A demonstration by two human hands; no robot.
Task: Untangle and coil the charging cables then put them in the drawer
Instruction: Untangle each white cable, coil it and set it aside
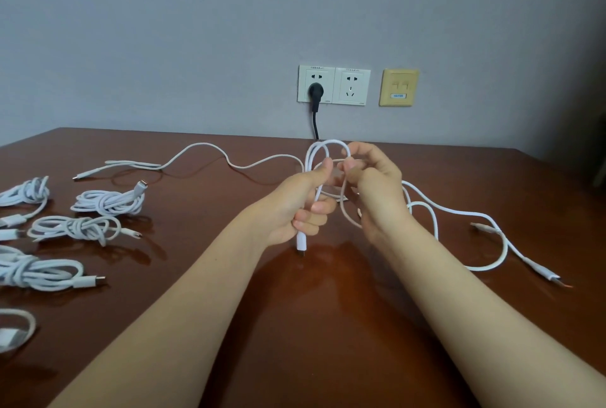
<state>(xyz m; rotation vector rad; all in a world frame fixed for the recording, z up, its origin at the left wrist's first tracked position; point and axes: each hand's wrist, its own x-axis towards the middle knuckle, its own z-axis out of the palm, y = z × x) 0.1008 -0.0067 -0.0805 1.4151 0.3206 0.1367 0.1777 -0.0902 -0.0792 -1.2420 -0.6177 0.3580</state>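
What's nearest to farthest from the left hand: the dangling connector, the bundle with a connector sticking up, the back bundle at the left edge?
1. Dangling connector, just below the left hand.
2. Bundle with raised connector, farther left.
3. Back left-edge bundle, far left.

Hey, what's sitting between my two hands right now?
In the head view, a loop of thin white charging cable arches between the left hand and the right hand; both grip it above the glossy brown wooden table.

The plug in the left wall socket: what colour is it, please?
The plug is black, seen best in the head view.
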